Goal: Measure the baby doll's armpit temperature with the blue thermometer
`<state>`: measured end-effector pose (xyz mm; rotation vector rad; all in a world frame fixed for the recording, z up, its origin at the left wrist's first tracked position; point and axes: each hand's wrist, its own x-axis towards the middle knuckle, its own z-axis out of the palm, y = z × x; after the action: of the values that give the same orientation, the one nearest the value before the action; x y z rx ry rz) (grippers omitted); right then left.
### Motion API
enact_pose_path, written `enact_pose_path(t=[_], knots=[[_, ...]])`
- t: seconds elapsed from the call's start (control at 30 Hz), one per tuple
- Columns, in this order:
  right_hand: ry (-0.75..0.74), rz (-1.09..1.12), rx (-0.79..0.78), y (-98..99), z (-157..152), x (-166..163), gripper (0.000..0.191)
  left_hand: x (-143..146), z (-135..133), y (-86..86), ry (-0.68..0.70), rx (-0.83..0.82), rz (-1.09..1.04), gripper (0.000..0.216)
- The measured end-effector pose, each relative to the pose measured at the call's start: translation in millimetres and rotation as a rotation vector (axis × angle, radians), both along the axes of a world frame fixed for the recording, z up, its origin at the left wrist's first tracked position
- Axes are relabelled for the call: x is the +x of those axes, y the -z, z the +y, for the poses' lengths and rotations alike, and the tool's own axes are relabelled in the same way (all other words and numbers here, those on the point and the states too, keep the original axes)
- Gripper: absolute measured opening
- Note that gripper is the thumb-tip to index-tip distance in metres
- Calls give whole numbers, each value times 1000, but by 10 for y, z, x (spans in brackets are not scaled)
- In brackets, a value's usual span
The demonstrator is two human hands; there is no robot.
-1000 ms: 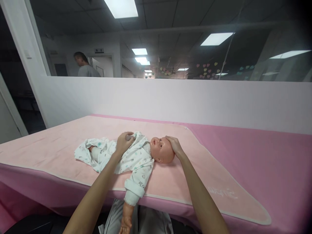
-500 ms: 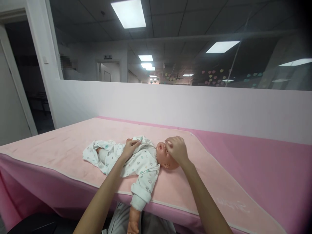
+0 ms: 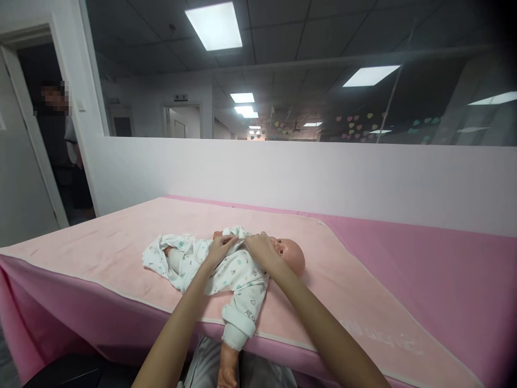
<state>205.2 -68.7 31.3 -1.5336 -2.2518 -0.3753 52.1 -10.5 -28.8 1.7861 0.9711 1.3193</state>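
A baby doll [image 3: 291, 255] lies on its back on a light pink blanket [image 3: 121, 242], head to the right, dressed in a white patterned garment [image 3: 238, 272]. One sleeved arm hangs over the table's front edge. My left hand [image 3: 220, 249] rests on the doll's chest with its fingers pinching the garment near the collar. My right hand [image 3: 260, 249] sits just beside it at the doll's neck, fingers curled on the same cloth and hiding the chin.
The table [image 3: 444, 280] has a darker pink cover and stands against a white half-wall [image 3: 323, 172] with a glass pane above. A person [image 3: 60, 140] stands in the doorway at the far left.
My right hand left the doll's head and came down to the collar next to my left hand. A person has appeared in the left doorway.
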Motion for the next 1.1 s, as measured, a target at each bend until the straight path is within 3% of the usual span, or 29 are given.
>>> enact_pose_path(t=[0.1,0.23,0.33,0.43,0.6,1.1], knots=[[-15,170,7,-89,-244,158,33,5,-39,-20,16,-6,-23,46],[-186,690,-35,-192,-513,372,40,5,-97,-52,-6,-20,-16,49],[-358,998,-138,-214,-552,438,38,3,-99,-52,7,-21,-19,41],[-453,1161,-204,-200,-519,426,34,2,-71,-26,24,-28,-12,40],[-452,1268,-173,-175,-509,340,31,8,-84,-18,11,4,-7,37],[-452,1268,-137,-107,-529,286,35,-16,-136,-61,89,-92,-22,40]])
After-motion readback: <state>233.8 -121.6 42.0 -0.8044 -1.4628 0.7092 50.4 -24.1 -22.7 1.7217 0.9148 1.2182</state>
